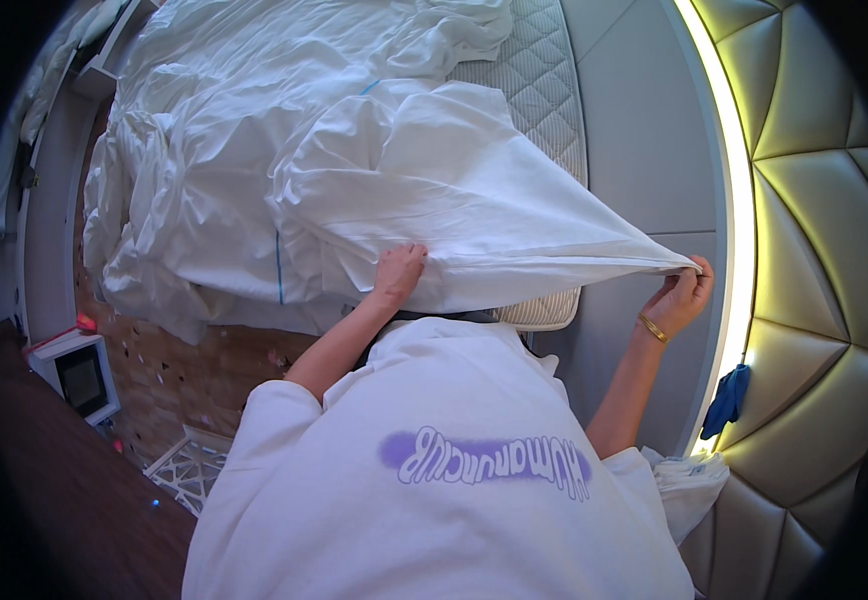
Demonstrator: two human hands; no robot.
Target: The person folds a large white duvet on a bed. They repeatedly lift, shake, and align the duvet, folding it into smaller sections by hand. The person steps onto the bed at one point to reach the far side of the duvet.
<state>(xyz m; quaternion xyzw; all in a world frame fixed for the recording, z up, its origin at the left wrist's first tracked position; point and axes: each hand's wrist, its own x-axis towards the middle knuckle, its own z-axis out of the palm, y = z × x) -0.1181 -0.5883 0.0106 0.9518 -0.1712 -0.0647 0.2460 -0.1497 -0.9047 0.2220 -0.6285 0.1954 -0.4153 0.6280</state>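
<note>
A rumpled white bed cover [449, 172] with thin blue stripes lies over the bed in front of me. My right hand [680, 296], a gold bracelet at its wrist, pinches a corner of the cover and draws it out to the right, past the mattress side. Tight folds run from that corner back towards my left hand [400, 274]. The left fingers are curled on the cover near its front edge, their tips partly hidden. Quilted, striped mattress [543, 97] shows along the right, and its front corner emerges under the cloth.
At the right, a grey panel [644, 150] adjoins a lit strip [738, 202] and a padded headboard wall [801, 247]. A blue cloth [726, 401] hangs there, above folded white linen [689, 487]. Debris dots the wooden floor [156, 375]; a white cabinet [78, 379] stands left.
</note>
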